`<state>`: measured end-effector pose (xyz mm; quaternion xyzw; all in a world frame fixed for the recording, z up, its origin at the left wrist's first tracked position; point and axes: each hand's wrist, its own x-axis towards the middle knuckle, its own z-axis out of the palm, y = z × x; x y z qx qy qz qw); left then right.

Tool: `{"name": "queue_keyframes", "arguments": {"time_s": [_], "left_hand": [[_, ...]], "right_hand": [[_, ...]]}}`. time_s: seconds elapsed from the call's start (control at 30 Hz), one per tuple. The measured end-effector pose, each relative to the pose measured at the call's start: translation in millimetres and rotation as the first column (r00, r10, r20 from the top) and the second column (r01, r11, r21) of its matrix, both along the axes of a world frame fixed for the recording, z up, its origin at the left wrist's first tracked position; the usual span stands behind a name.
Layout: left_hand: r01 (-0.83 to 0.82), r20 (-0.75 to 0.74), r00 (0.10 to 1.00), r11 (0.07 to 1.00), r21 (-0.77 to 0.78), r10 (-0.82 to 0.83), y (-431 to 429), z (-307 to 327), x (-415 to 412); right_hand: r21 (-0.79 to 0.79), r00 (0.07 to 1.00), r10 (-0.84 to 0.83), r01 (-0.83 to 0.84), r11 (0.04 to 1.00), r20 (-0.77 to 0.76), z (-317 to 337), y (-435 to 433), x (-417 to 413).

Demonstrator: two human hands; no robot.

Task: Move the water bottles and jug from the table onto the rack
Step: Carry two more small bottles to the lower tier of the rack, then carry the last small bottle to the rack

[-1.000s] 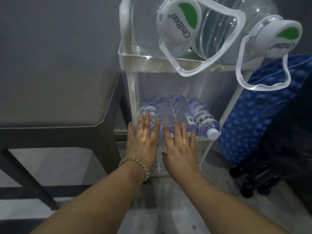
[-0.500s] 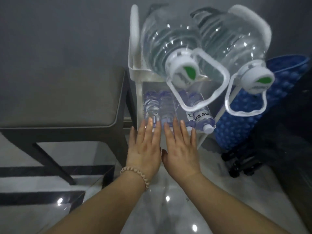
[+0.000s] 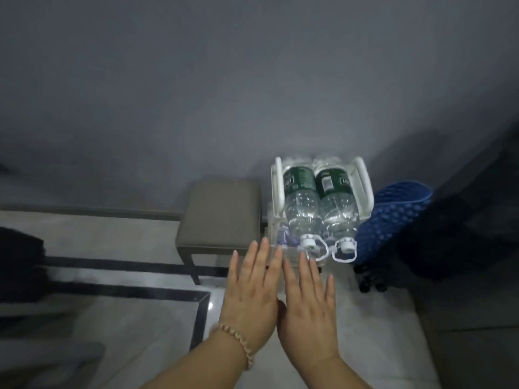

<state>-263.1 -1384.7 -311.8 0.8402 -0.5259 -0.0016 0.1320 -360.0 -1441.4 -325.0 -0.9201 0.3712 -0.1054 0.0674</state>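
Note:
Two large clear water jugs, the left jug (image 3: 302,211) and the right jug (image 3: 337,211), lie side by side on the top tier of the white rack (image 3: 278,186), green labels up, white caps and carry loops toward me. Small water bottles (image 3: 285,238) show only as a bluish patch on the shelf beneath. My left hand (image 3: 252,287), with a bead bracelet at the wrist, and my right hand (image 3: 307,299) are held flat, fingers straight, side by side in front of the rack. Neither hand holds or touches anything.
A grey cushioned stool (image 3: 222,211) stands just left of the rack. A blue dimpled mat (image 3: 393,220) leans on the rack's right side with dark gear (image 3: 370,279) below it. The pale floor has black inlay lines (image 3: 126,290). A grey wall rises behind.
The view has risen and pulled back, so the rack looks small and is seen from above. Both hands have drawn away from the small bottles on the lower shelf and stay flat.

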Motion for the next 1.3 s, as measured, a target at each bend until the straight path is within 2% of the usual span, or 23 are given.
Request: {"name": "queue_keyframes", "arguments": {"time_s": [0.1,0.2,0.37,0.5,0.73,0.97,1.1,1.3], "left_hand": [[0.001,0.065,0.998,1.000,-0.031,0.001,20.1,79.0,-2.4],[-0.070,0.149,0.985,0.994,-0.078,0.082,39.8,142.0,-13.5],[-0.297,0.211,0.921,0.941,-0.165,0.328,84.4,199.6,-52.3],[-0.396,0.258,0.859,0.893,-0.213,0.442,134.0,224.7,-82.8],[-0.493,0.343,0.777,0.850,-0.188,0.527,250.8,258.0,-118.0],[-0.649,0.357,0.655,0.738,-0.185,0.666,389.1,265.9,-149.7],[-0.721,0.365,0.589,0.673,-0.166,0.721,514.2,263.2,-178.2],[-0.797,0.387,0.531,0.600,-0.074,0.754,699.3,261.8,-218.9]], "right_hand": [[-0.078,0.996,0.040,-0.034,0.996,0.080,82.6,3.6,5.6],[-0.153,0.981,0.124,-0.101,0.983,0.146,150.6,14.2,5.0],[-0.256,0.928,0.315,-0.262,0.931,0.197,211.9,49.3,-18.5],[-0.253,0.873,0.435,-0.380,0.890,0.220,244.0,91.3,-38.8],[-0.243,0.781,0.601,-0.558,0.793,0.170,268.1,188.6,-61.2],[-0.281,0.657,0.744,-0.697,0.660,0.121,278.5,319.9,-71.4],[-0.285,0.574,0.805,-0.754,0.592,0.151,270.8,448.1,-89.4],[-0.238,0.505,0.844,-0.810,0.536,0.179,258.6,631.4,-119.3]]}}
